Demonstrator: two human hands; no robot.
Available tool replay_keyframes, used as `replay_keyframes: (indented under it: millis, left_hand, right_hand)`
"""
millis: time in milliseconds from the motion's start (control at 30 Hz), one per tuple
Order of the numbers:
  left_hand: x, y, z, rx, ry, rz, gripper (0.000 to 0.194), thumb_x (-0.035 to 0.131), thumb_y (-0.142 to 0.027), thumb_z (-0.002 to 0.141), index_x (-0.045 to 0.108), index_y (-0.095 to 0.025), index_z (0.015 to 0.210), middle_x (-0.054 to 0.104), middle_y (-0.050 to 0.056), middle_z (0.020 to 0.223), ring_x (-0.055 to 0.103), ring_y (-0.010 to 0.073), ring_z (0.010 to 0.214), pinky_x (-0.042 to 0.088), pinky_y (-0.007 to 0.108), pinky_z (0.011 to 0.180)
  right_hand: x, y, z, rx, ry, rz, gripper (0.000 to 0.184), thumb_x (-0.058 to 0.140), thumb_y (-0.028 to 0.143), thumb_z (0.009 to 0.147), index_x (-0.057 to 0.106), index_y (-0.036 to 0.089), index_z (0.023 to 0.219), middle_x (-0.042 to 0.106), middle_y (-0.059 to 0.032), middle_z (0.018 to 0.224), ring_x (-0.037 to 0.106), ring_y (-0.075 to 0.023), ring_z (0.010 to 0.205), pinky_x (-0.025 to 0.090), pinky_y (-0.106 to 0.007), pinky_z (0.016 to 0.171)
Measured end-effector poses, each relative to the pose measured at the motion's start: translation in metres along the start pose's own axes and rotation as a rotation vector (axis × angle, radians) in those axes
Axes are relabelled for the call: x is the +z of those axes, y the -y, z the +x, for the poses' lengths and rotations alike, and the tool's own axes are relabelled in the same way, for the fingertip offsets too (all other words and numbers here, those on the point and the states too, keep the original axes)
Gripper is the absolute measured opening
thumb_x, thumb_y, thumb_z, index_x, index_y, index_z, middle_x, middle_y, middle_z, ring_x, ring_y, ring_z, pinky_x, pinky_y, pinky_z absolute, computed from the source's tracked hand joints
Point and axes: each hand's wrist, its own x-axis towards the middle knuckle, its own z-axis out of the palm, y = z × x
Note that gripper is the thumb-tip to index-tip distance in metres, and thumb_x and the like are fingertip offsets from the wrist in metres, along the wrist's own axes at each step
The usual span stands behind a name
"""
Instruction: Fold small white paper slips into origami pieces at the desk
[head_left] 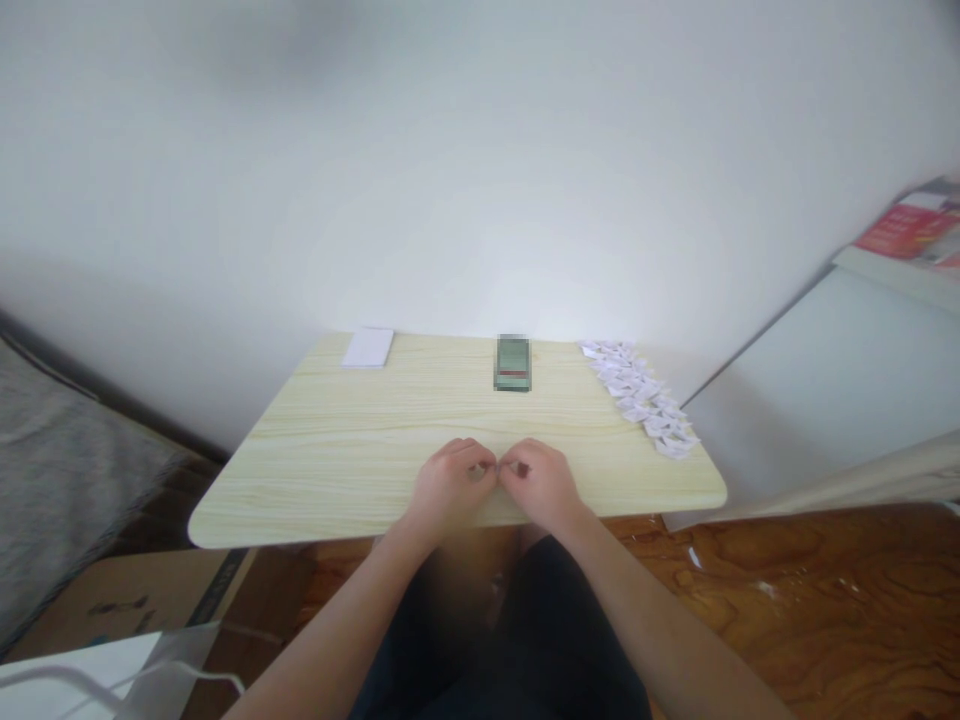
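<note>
My left hand (454, 480) and my right hand (541, 484) meet over the front middle of the table, fingertips touching. Thumb and forefinger are pinched together on each. Whatever lies between the fingertips is too small and hidden to name. Away to the right, many small folded white paper pieces (637, 395) lie in a long pile along the table's side. A stack of white paper sheets (368, 348) rests at the back left. Behind my hands, near the wall, lies a phone (513, 363) with a blurred, greenish screen.
The pale wood-grain table (322, 440) stands against a white wall (465, 170). At lower left are a cardboard box (127, 600) and a white cable (172, 670). A grey cloth (75, 470) is at far left. White scraps (695, 557) lie on the wooden floor (825, 620).
</note>
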Motion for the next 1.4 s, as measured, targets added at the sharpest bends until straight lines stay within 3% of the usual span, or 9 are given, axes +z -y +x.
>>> replay_keyframes:
  millis: [567, 700, 1000, 1133, 1233, 1400]
  left_hand:
    - [-0.003, -0.004, -0.005, -0.083, -0.034, -0.225, 0.012, 0.066, -0.019, 0.083, 0.075, -0.021, 0.075, 0.071, 0.004, 0.079, 0.065, 0.0187, 0.079, 0.052, 0.031, 0.074]
    - [-0.003, -0.003, -0.007, -0.144, -0.062, -0.308, 0.01, 0.068, -0.025, 0.083, 0.075, -0.021, 0.077, 0.073, 0.004, 0.081, 0.066, 0.0194, 0.081, 0.052, 0.031, 0.075]
    - [0.001, -0.002, -0.013, -0.315, -0.191, -0.579, 0.018, 0.072, -0.034, 0.086, 0.074, -0.017, 0.091, 0.076, 0.005, 0.086, 0.07, 0.0191, 0.08, 0.056, 0.031, 0.075]
    - [-0.002, -0.009, -0.014, -0.341, -0.214, -0.644, 0.018, 0.074, -0.033, 0.084, 0.075, -0.017, 0.091, 0.075, 0.005, 0.086, 0.069, 0.0183, 0.079, 0.055, 0.03, 0.074]
    - [-0.005, -0.014, -0.014, -0.338, -0.202, -0.684, 0.015, 0.077, -0.03, 0.081, 0.076, -0.017, 0.089, 0.074, 0.004, 0.086, 0.067, 0.0176, 0.079, 0.054, 0.029, 0.075]
    - [-0.007, -0.018, -0.014, -0.348, -0.198, -0.795, 0.014, 0.08, -0.028, 0.08, 0.076, -0.017, 0.087, 0.074, 0.003, 0.083, 0.066, 0.0159, 0.077, 0.053, 0.027, 0.074]
  right_hand:
    - [-0.005, 0.002, -0.01, 0.179, -0.084, 0.238, 0.01, 0.069, 0.02, 0.079, 0.078, 0.023, 0.077, 0.077, -0.0043, 0.08, 0.069, -0.0206, 0.074, 0.054, -0.032, 0.072]
    - [-0.006, -0.001, -0.012, 0.249, -0.095, 0.355, 0.011, 0.069, 0.025, 0.08, 0.08, 0.022, 0.081, 0.079, -0.0046, 0.085, 0.071, -0.021, 0.078, 0.056, -0.033, 0.077]
    - [0.004, 0.001, -0.021, 0.41, -0.127, 0.704, 0.022, 0.065, 0.039, 0.088, 0.069, 0.018, 0.093, 0.077, -0.0055, 0.077, 0.075, -0.0199, 0.072, 0.061, -0.032, 0.069]
    - [0.0, 0.011, -0.024, 0.373, -0.117, 0.733, 0.017, 0.069, 0.031, 0.085, 0.068, 0.02, 0.099, 0.078, -0.0043, 0.089, 0.074, -0.018, 0.08, 0.059, -0.03, 0.073]
    - [-0.007, 0.017, -0.025, 0.232, -0.032, 0.663, 0.028, 0.073, 0.024, 0.081, 0.071, 0.024, 0.109, 0.077, -0.0048, 0.11, 0.073, -0.0181, 0.091, 0.058, -0.029, 0.078]
    - [-0.015, 0.016, -0.022, 0.109, 0.032, 0.6, 0.012, 0.077, 0.03, 0.085, 0.079, 0.024, 0.095, 0.077, -0.0052, 0.105, 0.073, -0.0197, 0.093, 0.06, -0.032, 0.083]
